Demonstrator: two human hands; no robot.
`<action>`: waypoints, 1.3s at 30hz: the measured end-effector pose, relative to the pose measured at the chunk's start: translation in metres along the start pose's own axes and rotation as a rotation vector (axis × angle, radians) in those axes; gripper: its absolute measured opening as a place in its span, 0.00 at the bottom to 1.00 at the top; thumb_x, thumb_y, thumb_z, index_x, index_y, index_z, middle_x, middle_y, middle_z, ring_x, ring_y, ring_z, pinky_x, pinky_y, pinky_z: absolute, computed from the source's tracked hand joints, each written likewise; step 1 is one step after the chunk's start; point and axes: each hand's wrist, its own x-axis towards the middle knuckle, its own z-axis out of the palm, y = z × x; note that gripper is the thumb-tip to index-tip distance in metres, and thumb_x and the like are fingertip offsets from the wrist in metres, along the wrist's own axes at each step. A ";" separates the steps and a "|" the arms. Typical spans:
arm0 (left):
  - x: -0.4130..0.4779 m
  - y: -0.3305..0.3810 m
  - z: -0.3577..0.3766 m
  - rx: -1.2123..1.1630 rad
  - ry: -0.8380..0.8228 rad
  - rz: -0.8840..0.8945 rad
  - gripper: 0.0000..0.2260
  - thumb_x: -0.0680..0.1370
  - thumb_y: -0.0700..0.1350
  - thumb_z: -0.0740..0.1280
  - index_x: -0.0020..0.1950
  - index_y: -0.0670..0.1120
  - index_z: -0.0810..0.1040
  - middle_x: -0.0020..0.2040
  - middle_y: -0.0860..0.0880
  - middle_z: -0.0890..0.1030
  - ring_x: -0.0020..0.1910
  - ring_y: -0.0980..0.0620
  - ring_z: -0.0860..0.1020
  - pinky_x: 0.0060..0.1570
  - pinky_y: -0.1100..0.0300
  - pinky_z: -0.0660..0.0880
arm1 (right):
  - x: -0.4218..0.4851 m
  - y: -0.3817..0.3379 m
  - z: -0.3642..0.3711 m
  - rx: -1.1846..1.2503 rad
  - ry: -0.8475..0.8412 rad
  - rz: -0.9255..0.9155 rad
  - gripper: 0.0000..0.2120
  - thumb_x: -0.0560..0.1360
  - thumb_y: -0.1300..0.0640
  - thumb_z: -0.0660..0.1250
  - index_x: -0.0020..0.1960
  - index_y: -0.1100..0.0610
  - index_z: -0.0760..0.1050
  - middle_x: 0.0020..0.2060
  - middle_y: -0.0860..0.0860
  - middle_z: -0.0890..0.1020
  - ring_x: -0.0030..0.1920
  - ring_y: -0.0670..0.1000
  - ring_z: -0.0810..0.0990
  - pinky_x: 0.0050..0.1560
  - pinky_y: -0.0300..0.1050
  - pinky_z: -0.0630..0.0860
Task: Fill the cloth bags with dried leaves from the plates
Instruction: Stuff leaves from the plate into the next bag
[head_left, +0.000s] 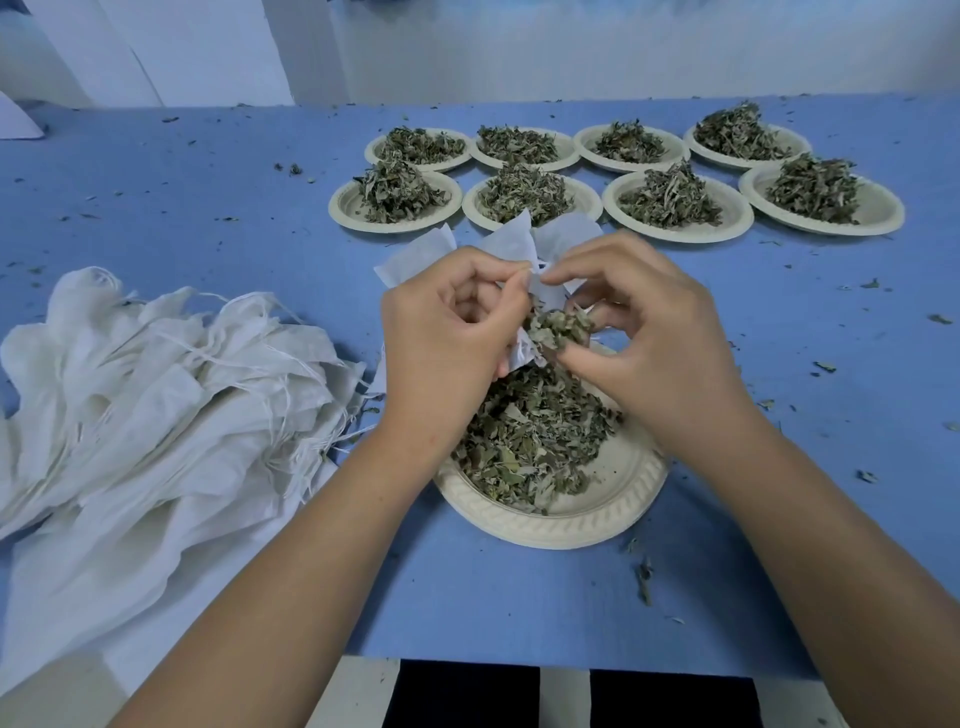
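Note:
A cream plate (597, 512) of dried leaves (530, 436) sits on the blue table right in front of me. Above it my left hand (441, 338) pinches the mouth of a small white cloth bag (511, 247), whose corners stick up behind my fingers. My right hand (644, 332) holds a clump of dried leaves (558, 327) at the bag's opening, and its thumb and forefinger meet the bag's edge. Most of the bag's body is hidden behind both hands.
A heap of white drawstring cloth bags (156, 395) lies at the left. Several plates heaped with dried leaves (670, 202) stand in two rows at the back. Leaf crumbs (644, 577) are scattered over the blue table (208, 208). A wall runs behind.

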 end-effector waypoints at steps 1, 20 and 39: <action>0.000 0.000 0.000 0.004 -0.001 0.006 0.04 0.77 0.37 0.70 0.43 0.44 0.82 0.24 0.46 0.75 0.19 0.56 0.71 0.24 0.66 0.69 | 0.000 -0.001 -0.001 0.056 0.007 -0.009 0.15 0.67 0.70 0.73 0.52 0.61 0.79 0.49 0.52 0.78 0.45 0.51 0.79 0.44 0.44 0.78; 0.004 0.003 -0.005 -0.084 0.098 -0.077 0.07 0.77 0.37 0.69 0.41 0.46 0.80 0.24 0.53 0.75 0.18 0.57 0.69 0.21 0.68 0.66 | 0.002 0.001 -0.006 0.021 -0.139 -0.132 0.12 0.69 0.65 0.75 0.52 0.62 0.80 0.50 0.55 0.79 0.49 0.51 0.79 0.48 0.43 0.77; 0.003 0.004 -0.005 -0.155 0.039 -0.010 0.07 0.77 0.37 0.70 0.41 0.47 0.81 0.25 0.52 0.76 0.18 0.58 0.69 0.21 0.68 0.66 | -0.007 -0.005 0.005 -0.306 0.261 -0.352 0.16 0.78 0.58 0.57 0.41 0.60 0.82 0.39 0.49 0.84 0.48 0.51 0.81 0.58 0.47 0.63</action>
